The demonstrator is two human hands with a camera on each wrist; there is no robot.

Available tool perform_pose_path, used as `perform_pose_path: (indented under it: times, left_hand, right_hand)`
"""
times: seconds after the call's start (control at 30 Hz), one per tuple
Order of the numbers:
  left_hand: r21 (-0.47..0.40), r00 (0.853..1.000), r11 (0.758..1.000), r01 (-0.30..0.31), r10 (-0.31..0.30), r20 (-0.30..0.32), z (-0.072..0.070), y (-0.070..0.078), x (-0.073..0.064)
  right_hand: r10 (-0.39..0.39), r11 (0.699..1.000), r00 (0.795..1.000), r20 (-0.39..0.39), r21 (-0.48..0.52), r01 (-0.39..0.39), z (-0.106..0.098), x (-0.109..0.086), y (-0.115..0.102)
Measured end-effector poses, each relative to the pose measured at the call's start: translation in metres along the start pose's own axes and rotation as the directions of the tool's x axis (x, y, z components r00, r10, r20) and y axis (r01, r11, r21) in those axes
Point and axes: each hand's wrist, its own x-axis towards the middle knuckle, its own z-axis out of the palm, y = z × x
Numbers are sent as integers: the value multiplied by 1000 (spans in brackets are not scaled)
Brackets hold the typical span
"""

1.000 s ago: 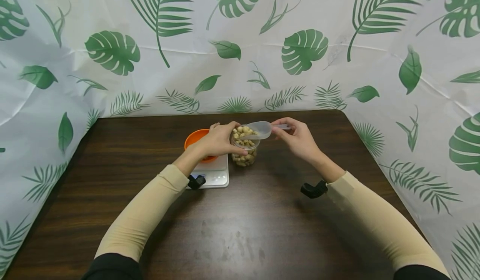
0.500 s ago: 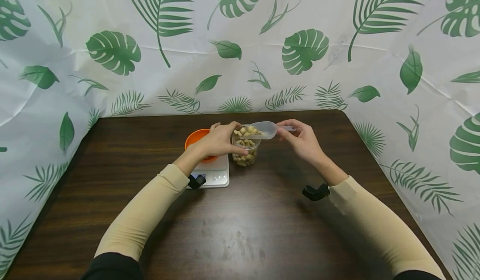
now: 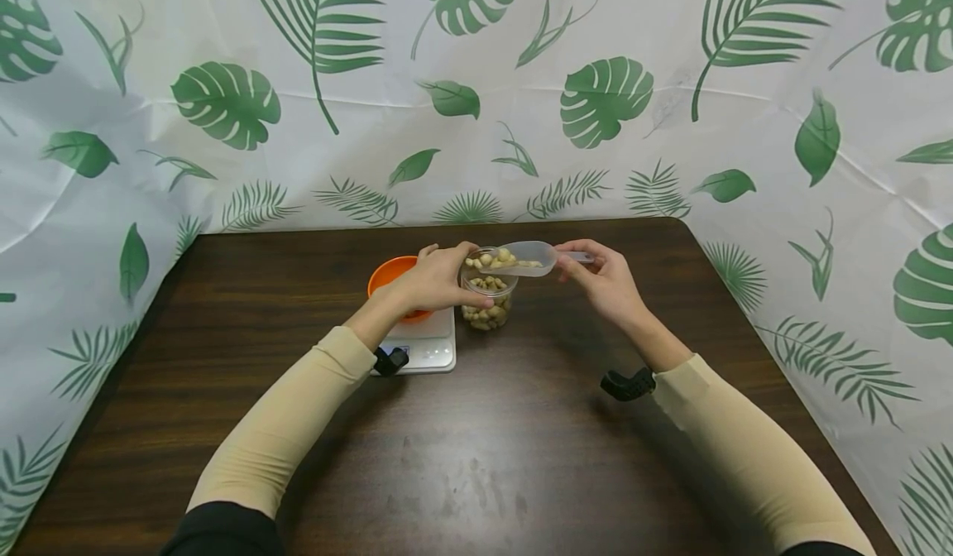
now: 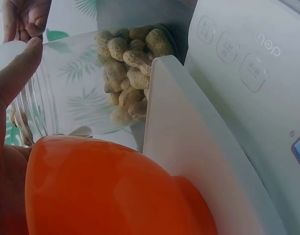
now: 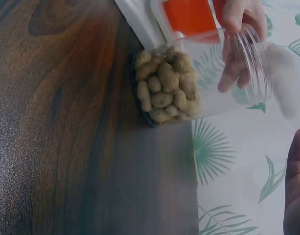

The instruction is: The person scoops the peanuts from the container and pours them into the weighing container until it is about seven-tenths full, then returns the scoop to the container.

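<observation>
Dark wood-grain desk (image 3: 521,448): one clear cylindrical jar (image 4: 74,81) of tan peanuts (image 4: 132,76), beside an orange bowl (image 3: 389,273) on a white scale (image 3: 430,352). I log left grip (image 3: 430,279) holding the jar, right grip (image 3: 601,276) pinching a translucent plastic scoop (image 3: 538,255) at its mouth.

We see a dark wood-grain surface (image 3: 506,440) and, behind it, a white backdrop (image 3: 298,159) printed with green leaves (image 3: 601,99)

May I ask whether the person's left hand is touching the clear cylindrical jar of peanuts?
Touching: the right wrist view shows the left hand gripping the jar near its rim, thumb on one side, fingers seen through the clear wall.
</observation>
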Motion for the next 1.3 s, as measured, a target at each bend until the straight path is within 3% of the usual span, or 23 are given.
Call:
perform_pose_path:
  times: [0.67, 0.83, 1.1, 1.3]
  left_hand:
    - [4, 999, 1000, -28, 28, -30, -2, -5, -6]
    - [-12, 998, 1000, -19, 18, -57, -13, -8, -16]
    - [-48, 999, 999, 2, -5, -49, -32, -22, -36]
    - [-79, 1000, 997, 14, -12, 26, -48, -35, -55]
  right_hand:
    - [1, 999, 1000, -6, 42, 0, 0, 5, -2]
    - [-8, 996, 1000, 0, 85, 8, 4, 7, -5]
    - [-10, 994, 1000, 9, 113, 9, 10, 15, -12]
    - [7, 996, 999, 43, 90, -11, 18, 21, -19]
